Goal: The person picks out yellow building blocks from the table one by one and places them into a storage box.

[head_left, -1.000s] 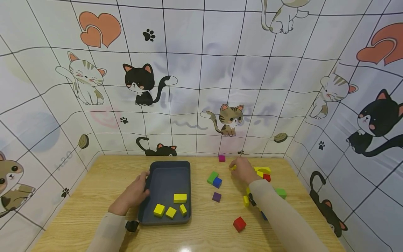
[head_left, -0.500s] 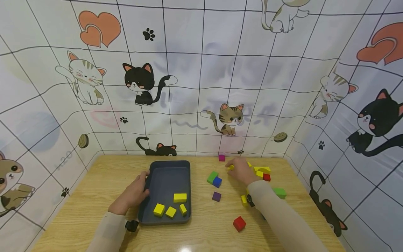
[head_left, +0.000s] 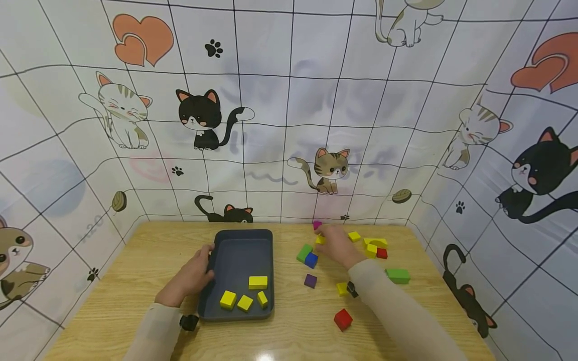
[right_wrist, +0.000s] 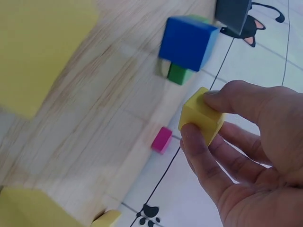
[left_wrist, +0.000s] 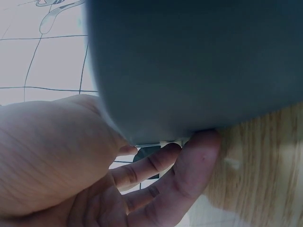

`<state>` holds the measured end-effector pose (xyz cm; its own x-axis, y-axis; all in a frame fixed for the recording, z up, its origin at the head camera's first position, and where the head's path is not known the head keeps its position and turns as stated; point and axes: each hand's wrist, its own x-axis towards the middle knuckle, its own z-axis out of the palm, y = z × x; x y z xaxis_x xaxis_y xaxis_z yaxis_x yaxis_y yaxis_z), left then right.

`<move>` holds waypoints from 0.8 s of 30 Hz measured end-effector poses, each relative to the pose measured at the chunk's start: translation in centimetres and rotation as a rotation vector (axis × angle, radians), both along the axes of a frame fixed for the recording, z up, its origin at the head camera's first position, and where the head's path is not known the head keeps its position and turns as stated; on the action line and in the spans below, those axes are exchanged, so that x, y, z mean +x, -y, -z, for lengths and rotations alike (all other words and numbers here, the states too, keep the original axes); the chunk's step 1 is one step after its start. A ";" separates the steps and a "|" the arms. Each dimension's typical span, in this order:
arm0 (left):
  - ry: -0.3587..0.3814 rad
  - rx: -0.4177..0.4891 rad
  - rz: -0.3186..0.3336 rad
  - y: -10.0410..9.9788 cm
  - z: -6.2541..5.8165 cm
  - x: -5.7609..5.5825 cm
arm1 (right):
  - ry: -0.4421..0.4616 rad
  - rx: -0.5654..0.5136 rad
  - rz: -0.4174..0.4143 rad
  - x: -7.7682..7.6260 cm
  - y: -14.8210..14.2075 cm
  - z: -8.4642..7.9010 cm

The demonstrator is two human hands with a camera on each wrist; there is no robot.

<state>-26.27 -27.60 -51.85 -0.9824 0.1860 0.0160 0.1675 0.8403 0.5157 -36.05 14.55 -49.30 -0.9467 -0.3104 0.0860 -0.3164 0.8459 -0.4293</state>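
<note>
In the head view my left hand [head_left: 191, 278] holds the left side of a dark grey tray [head_left: 237, 250], thumb at the rim. The left wrist view shows bent fingers [left_wrist: 196, 161] against the tray's outer wall [left_wrist: 189, 71]. Several yellow blocks, among them a long one [head_left: 258, 283], lie in the tray's near half. My right hand [head_left: 338, 245] pinches a yellow block [right_wrist: 201, 113] between thumb and fingertips, toward the table's back. Beyond it is a magenta block [right_wrist: 162, 140]; a blue cube [right_wrist: 188, 43] and a green block [head_left: 304, 252] sit close to its left.
A purple cube [head_left: 310, 281] and a red cube [head_left: 343, 319] lie right of the tray. Yellow blocks [head_left: 371, 250], a small red block [head_left: 382, 253] and a green block [head_left: 398, 276] are on the right. A cat-patterned cloth [head_left: 266, 190] borders the wooden table [head_left: 149, 250].
My right hand has moved left with the yellow block, toward the magenta block, uncovering a yellow block behind it. The left hand and the tray have stayed in place.
</note>
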 end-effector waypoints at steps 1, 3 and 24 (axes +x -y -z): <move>-0.001 0.000 0.000 0.0 0.0 0.0 | 0.001 0.000 0.001 0.1 0.2 -0.1; 0.000 0.000 -0.002 0.0 -0.1 0.0 | -0.003 0.002 0.000 0.1 0.7 -0.1; -0.005 0.005 0.000 0.1 0.3 -0.1 | -0.076 -0.024 -0.185 3.0 7.0 -1.7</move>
<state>-26.40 -27.75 -52.19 -0.9823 0.1860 0.0217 0.1701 0.8379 0.5187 -33.09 7.58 -47.64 -0.8644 -0.4753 0.1643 -0.4975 0.7604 -0.4176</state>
